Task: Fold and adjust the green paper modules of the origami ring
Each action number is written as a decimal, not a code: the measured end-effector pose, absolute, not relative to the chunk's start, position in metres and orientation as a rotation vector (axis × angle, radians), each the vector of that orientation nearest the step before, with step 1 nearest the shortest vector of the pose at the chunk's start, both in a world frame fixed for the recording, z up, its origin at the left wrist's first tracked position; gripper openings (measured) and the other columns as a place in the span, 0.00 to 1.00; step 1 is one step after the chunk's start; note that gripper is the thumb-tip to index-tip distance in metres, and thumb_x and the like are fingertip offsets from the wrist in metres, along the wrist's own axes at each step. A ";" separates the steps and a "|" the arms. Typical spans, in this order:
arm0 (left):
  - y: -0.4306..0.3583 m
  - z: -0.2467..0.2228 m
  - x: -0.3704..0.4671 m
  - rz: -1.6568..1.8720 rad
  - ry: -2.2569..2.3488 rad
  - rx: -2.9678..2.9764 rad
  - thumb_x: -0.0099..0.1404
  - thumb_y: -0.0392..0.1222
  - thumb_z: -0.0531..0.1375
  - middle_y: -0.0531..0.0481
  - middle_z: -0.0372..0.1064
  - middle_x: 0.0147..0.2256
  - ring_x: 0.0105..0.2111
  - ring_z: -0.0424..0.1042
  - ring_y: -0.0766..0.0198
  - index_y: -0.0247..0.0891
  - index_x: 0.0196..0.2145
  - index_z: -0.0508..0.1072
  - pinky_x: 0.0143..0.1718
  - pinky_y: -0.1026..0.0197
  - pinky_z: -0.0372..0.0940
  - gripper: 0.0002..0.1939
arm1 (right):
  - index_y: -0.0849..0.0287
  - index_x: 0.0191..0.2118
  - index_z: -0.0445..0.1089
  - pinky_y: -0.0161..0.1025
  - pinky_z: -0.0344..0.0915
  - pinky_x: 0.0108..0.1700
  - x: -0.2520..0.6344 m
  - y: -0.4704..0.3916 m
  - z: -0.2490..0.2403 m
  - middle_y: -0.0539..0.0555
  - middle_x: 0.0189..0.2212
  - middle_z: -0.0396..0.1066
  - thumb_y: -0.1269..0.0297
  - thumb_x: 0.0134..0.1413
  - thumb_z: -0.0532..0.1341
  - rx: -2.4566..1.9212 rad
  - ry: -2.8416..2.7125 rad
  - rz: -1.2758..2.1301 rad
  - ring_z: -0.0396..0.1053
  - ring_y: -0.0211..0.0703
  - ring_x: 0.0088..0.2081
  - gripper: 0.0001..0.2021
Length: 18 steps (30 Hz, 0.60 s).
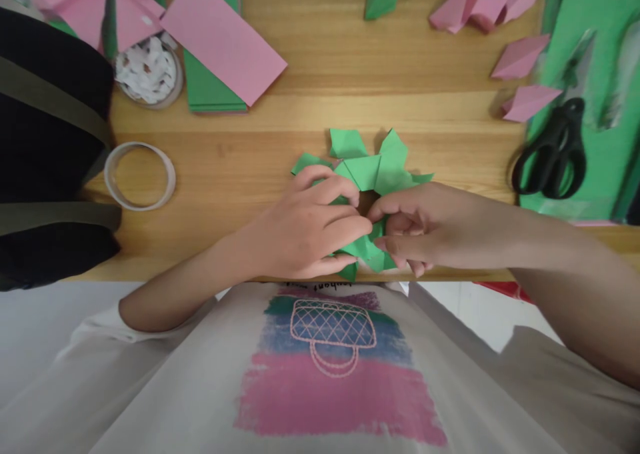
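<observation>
A ring of folded green paper [364, 171] with pointed flaps lies near the table's front edge. My left hand [320, 224] rests over its left side, fingers curled down onto the paper and hiding part of it. On the ring's lower right, my right hand [420, 227] pinches a green piece between thumb and forefinger. The brown table shows through the ring's middle, between my two hands.
Black-handled scissors [553, 144] lie on a green sheet [600, 167] at the right. Pink folded pieces [523, 57] sit beside it. A tape roll [111, 174], a tub of white bits [149, 74] and pink paper [225, 37] on green sheets [210, 87] occupy the left.
</observation>
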<state>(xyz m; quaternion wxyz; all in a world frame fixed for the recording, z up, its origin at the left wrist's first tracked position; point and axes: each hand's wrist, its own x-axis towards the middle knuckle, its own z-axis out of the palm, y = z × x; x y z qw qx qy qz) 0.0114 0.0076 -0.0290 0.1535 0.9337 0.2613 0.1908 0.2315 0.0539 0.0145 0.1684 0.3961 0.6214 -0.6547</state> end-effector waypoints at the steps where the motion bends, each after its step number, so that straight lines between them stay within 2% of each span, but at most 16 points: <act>1: 0.007 -0.029 0.011 0.549 0.747 2.674 0.69 0.43 0.61 0.53 0.75 0.34 0.46 0.70 0.55 0.39 0.40 0.69 0.52 0.48 0.58 0.07 | 0.54 0.37 0.71 0.33 0.60 0.21 0.232 0.055 0.015 0.42 0.17 0.70 0.67 0.52 0.59 1.139 1.792 -1.837 0.71 0.38 0.20 0.07; 4: 0.007 -0.028 0.012 0.572 0.756 2.654 0.68 0.43 0.61 0.52 0.74 0.34 0.46 0.70 0.55 0.38 0.40 0.69 0.52 0.48 0.59 0.07 | 0.55 0.37 0.72 0.34 0.55 0.21 0.234 0.057 0.016 0.43 0.16 0.66 0.64 0.56 0.58 1.141 2.002 -1.655 0.64 0.35 0.18 0.06; 8: 0.007 -0.027 0.012 0.549 0.782 2.641 0.69 0.44 0.61 0.50 0.75 0.35 0.46 0.71 0.55 0.38 0.40 0.70 0.51 0.48 0.59 0.07 | 0.56 0.28 0.67 0.35 0.51 0.23 0.233 0.061 0.017 0.45 0.16 0.63 0.63 0.59 0.57 1.033 2.176 -1.471 0.60 0.34 0.18 0.09; 14: 0.007 -0.027 0.013 0.532 0.764 2.645 0.69 0.44 0.61 0.47 0.75 0.36 0.46 0.71 0.55 0.38 0.39 0.70 0.51 0.48 0.60 0.07 | 0.56 0.25 0.63 0.34 0.55 0.23 0.229 0.066 0.016 0.45 0.16 0.68 0.65 0.59 0.55 0.997 1.986 -1.608 0.65 0.34 0.18 0.11; 18: 0.008 -0.026 0.013 0.510 0.734 2.644 0.68 0.44 0.62 0.46 0.75 0.37 0.46 0.71 0.54 0.36 0.39 0.70 0.51 0.47 0.60 0.09 | 0.56 0.23 0.64 0.32 0.54 0.21 0.230 0.066 0.014 0.44 0.15 0.68 0.68 0.56 0.56 0.970 1.977 -1.629 0.65 0.33 0.17 0.11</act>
